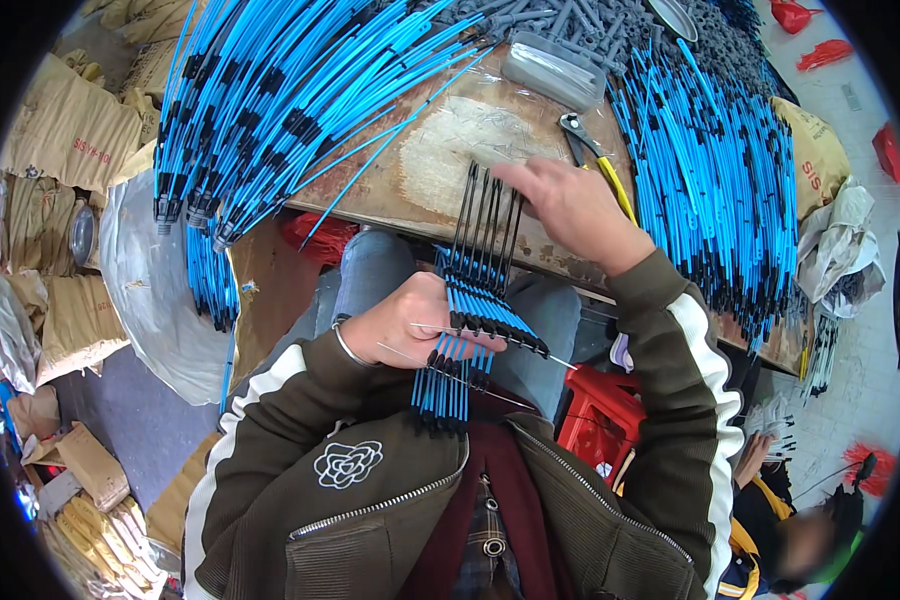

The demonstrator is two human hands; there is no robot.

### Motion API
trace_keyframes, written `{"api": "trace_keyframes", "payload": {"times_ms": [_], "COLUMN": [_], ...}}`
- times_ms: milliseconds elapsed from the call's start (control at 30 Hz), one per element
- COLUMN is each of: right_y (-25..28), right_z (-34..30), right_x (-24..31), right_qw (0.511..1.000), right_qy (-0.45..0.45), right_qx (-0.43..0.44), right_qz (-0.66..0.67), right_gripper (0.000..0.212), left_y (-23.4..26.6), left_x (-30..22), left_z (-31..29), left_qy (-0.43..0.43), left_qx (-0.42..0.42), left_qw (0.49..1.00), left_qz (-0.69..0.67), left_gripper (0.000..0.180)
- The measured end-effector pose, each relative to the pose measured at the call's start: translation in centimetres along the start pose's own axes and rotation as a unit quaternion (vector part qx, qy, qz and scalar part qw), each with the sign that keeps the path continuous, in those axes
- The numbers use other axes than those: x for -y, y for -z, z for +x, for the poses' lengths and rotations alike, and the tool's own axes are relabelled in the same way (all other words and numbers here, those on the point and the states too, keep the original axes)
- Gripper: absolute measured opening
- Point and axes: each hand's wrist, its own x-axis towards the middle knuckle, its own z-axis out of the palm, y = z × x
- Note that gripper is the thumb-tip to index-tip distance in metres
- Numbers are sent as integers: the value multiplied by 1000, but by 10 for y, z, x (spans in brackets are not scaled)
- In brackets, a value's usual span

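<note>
Bundle of blue rods point(460, 350) with black ends nearest camera, above lap, fanned between both hands. Left hand point(400, 325) closed around bundle's middle, thin wire point(490, 345) crossing under fingers. Right hand point(570, 205) higher, fingers pinched on black upper tips. Beyond: wooden table point(470, 150), piles of blue rods point(270, 100), yellow-handled pliers point(595, 160).

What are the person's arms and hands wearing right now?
Both hands, left hand and right hand, are bare, no gloves. The left wrist carries a thin silver bangle. Both sleeves are dark olive-brown with a white stripe down the outside.
</note>
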Motion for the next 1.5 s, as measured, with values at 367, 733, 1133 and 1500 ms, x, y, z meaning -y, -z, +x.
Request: {"api": "trace_keyframes", "payload": {"times_ms": [367, 733, 1133, 1500], "right_y": [7, 9, 15, 12], "right_z": [-8, -17, -32, -27], "right_x": [1, -3, -4, -5], "right_qw": [996, 995, 998, 997], "right_qy": [37, 61, 52, 70], "right_qx": [36, 49, 30, 20], "right_qz": [67, 59, 3, -8], "right_gripper": [41, 26, 21, 21], "left_y": [-7, -8, -7, -3], "left_x": [-8, -6, 0, -4], "left_z": [1, 2, 4, 9], "left_qy": [-1, 1, -6, -21], "left_qx": [-14, 9, -11, 6], "left_qw": [1000, 1000, 1000, 999], "left_qz": [-11, -24, -8, 35], "left_gripper": [15, 16, 14, 14]}}
